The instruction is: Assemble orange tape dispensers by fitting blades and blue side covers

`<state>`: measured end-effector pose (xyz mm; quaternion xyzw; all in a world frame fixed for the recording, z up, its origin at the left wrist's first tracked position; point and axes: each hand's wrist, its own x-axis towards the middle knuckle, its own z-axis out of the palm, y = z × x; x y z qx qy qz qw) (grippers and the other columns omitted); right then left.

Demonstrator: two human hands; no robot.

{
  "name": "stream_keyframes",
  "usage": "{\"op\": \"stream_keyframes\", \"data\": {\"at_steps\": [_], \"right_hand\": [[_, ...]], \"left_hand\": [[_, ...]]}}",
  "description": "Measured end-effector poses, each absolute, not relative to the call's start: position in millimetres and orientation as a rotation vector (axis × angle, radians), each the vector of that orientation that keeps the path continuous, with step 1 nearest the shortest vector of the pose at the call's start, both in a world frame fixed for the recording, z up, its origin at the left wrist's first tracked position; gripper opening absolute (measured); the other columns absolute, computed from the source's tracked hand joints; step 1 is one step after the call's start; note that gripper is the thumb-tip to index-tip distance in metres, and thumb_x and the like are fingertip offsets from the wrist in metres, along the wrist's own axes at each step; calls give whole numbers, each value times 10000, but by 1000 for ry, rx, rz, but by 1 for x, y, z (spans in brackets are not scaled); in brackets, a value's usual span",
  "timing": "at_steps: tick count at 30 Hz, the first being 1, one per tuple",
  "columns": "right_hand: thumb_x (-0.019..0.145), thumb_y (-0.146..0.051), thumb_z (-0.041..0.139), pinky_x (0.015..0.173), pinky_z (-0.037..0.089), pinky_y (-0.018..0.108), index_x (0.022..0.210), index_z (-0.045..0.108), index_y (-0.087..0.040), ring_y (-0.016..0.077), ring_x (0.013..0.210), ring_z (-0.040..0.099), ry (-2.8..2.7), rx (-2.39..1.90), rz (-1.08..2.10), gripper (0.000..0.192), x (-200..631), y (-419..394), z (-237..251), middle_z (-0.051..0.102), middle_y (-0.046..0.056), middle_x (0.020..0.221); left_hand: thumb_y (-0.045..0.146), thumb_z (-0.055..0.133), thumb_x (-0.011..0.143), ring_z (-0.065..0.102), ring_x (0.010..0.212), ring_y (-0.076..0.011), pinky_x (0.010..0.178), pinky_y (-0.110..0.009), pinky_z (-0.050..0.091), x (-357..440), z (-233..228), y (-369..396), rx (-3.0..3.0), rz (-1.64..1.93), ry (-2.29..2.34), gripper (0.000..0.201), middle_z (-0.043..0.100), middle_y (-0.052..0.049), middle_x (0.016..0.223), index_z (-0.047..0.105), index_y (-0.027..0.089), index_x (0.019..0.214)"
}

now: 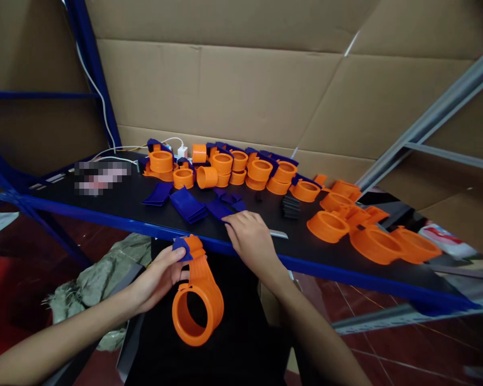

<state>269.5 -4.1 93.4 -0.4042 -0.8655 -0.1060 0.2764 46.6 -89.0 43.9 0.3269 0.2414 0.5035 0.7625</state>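
In front of my lap, my left hand (167, 272) grips an orange tape dispenser (201, 300) by its upper end, thumb pressed on the small blue plate (181, 249) there. The dispenser's wide round ring hangs downward with no roll on it. Over the front of the shelf, my right hand (250, 238) has its fingertips closed on the end of a flat blue plastic piece (217, 210). Just left of that lies a stack of blue plates (188, 205), with another small blue stack (158, 193) farther left. A metal strip (279, 234) shows partly behind my right hand.
Several orange dispensers with blue parts (260, 170) stand along the back of the black shelf (121, 195). More orange dispensers (376, 244) lie at the right. Black ribbed pieces (290, 207) sit mid-shelf. A white plug (182, 151) and cables are at the back. Blue rails edge the shelf.
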Motion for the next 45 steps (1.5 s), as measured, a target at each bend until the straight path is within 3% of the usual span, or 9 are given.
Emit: {"op": "stream_keyframes", "data": {"at_steps": [4, 10, 14, 20, 31, 39, 43, 45], "right_hand": [[943, -242, 611, 922, 462, 407, 1032, 724, -186, 225, 974, 633, -1927, -1003, 16, 155, 285, -24, 106, 731, 74, 1036], [793, -313, 786, 563, 507, 222, 967, 702, -193, 87, 576, 562, -1346, -854, 1318, 228, 289, -60, 107, 649, -13, 757], [765, -269, 810, 553, 524, 178, 1039, 727, -190, 57, 589, 564, -1112, -871, 1589, 297, 287, -67, 90, 659, -9, 831], [784, -250, 799, 656, 565, 186, 1100, 749, -173, 89, 717, 657, -995, -915, 1775, 329, 290, -65, 69, 725, 32, 915], [803, -228, 783, 637, 577, 183, 1137, 735, -177, 80, 672, 682, -927, -888, 1878, 342, 290, -63, 63, 753, 28, 891], [814, -274, 782, 540, 548, 185, 1131, 736, -182, 67, 558, 581, -1001, -883, 1796, 334, 286, -75, 62, 679, -2, 765], [857, -341, 735, 568, 534, 231, 1059, 742, -187, 106, 624, 600, -1270, -909, 1690, 254, 287, -80, 69, 663, 11, 790], [871, -337, 718, 663, 535, 266, 1011, 753, -200, 138, 723, 630, -1513, -951, 1483, 199, 289, -81, 77, 682, 29, 846]], "left_hand": [[324, 615, 940, 683, 1095, -309, 936, -458, 550, 50, 47, -89, 718, 1124, 555, 271, 720, -158, 1195, 696, 149, 1130], [349, 681, 904, 668, 1121, -266, 1009, -453, 521, 47, 37, -87, 763, 1280, 532, 240, 725, -86, 1195, 703, 201, 1092], [350, 698, 893, 651, 1147, -262, 1042, -478, 494, 46, 35, -88, 786, 1339, 491, 257, 715, -68, 1208, 687, 224, 1117], [238, 749, 842, 665, 1101, -267, 1041, -490, 477, 49, 35, -94, 829, 1329, 520, 331, 725, -58, 1128, 665, 237, 1162], [217, 770, 801, 629, 1111, -270, 1037, -464, 468, 50, 42, -97, 885, 1333, 559, 395, 707, -68, 1121, 661, 228, 1180], [238, 809, 750, 641, 1048, -296, 957, -407, 491, 47, 45, -105, 1049, 1356, 680, 545, 687, -76, 1128, 600, 239, 1253], [224, 874, 633, 609, 1025, -311, 908, -377, 486, 41, 55, -111, 1292, 1390, 771, 604, 659, -60, 1079, 634, 231, 1187], [241, 899, 568, 582, 1045, -327, 928, -393, 468, 38, 61, -113, 1458, 1385, 749, 641, 643, -81, 1081, 653, 205, 1158]]}}
